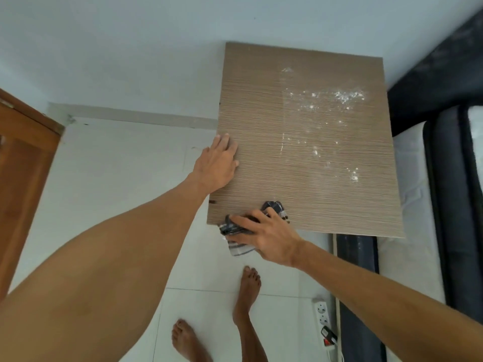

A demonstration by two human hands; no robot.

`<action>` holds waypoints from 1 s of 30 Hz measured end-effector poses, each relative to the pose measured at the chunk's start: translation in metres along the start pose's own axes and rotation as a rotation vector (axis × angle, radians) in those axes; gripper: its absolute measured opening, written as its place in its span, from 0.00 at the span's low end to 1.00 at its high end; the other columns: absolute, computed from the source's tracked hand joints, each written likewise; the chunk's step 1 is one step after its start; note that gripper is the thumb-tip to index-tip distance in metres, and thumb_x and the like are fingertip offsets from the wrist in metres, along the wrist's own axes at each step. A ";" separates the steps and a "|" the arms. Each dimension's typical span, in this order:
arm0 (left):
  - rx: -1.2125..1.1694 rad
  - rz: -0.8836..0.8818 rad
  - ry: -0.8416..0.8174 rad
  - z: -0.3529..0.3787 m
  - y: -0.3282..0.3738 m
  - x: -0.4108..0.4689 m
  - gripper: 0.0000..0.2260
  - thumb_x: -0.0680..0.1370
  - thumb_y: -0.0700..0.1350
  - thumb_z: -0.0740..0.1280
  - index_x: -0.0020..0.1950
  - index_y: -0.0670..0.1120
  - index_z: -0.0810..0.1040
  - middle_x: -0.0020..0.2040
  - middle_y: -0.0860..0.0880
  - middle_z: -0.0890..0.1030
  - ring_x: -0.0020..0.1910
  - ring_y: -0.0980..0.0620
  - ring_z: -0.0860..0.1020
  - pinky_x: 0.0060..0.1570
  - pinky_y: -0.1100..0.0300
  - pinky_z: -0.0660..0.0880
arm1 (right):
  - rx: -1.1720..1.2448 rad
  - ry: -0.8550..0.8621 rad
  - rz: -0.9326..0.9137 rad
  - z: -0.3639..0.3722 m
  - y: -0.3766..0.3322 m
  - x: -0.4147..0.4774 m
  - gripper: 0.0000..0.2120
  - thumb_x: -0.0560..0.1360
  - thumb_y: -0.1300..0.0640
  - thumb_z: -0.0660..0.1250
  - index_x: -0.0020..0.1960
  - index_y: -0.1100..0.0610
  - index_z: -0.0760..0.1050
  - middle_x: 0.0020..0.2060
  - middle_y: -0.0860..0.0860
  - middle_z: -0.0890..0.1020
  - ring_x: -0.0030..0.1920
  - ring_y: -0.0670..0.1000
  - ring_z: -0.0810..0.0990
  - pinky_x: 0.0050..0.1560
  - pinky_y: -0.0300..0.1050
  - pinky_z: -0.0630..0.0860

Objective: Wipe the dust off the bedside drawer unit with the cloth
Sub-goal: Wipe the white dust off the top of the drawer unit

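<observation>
The bedside drawer unit [300, 158] stood against the wall, close beside the bed [449, 165], its wood-grain top speckled with white dust [345, 96] over the right half. The left hand [218, 163] lay flat on the top's left edge, fingers together, as if steadying it. The right hand [269, 239] clutched the bunched dark striped cloth [235, 228] at the near edge, part of it hanging over. To my eye, the cloth wanted flattening, then long overlapping strokes from the far right corner toward the near edge, so that nothing scattered onto the bed.

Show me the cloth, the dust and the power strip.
cloth [277, 207]: head view, dark bunch at its far end.
dust [345, 96]: head view, thickest white patch.
power strip [322, 313]: head view, white socket face.
</observation>
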State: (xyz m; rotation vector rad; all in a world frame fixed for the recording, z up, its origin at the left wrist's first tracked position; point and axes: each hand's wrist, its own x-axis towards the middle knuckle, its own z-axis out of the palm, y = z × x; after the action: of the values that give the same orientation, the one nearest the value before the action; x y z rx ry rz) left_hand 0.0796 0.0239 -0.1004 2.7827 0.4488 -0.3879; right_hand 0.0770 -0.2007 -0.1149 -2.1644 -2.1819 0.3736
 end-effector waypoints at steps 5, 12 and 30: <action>0.020 -0.004 0.048 0.005 0.019 0.026 0.26 0.83 0.51 0.51 0.78 0.42 0.53 0.79 0.42 0.52 0.78 0.43 0.50 0.75 0.45 0.53 | 0.098 0.137 0.187 -0.027 0.057 -0.021 0.37 0.63 0.55 0.77 0.70 0.45 0.70 0.69 0.54 0.73 0.57 0.58 0.76 0.50 0.56 0.75; -0.002 -0.055 0.134 0.023 0.030 0.067 0.26 0.83 0.53 0.45 0.79 0.43 0.48 0.80 0.44 0.48 0.79 0.46 0.47 0.77 0.45 0.47 | 0.078 0.290 0.465 -0.077 0.205 0.034 0.32 0.68 0.58 0.75 0.71 0.52 0.72 0.69 0.59 0.73 0.59 0.63 0.76 0.60 0.62 0.72; 0.016 -0.106 0.216 0.037 0.030 0.074 0.25 0.83 0.51 0.42 0.79 0.44 0.47 0.80 0.47 0.48 0.79 0.48 0.46 0.77 0.46 0.47 | 0.032 -0.010 0.683 -0.089 0.354 0.152 0.35 0.74 0.26 0.37 0.78 0.37 0.45 0.80 0.48 0.45 0.79 0.56 0.45 0.73 0.67 0.45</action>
State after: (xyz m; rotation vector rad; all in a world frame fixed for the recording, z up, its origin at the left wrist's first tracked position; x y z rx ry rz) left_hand 0.1495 0.0039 -0.1493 2.8356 0.6468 -0.1139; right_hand 0.4383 -0.0404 -0.1207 -2.8275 -1.3542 0.4296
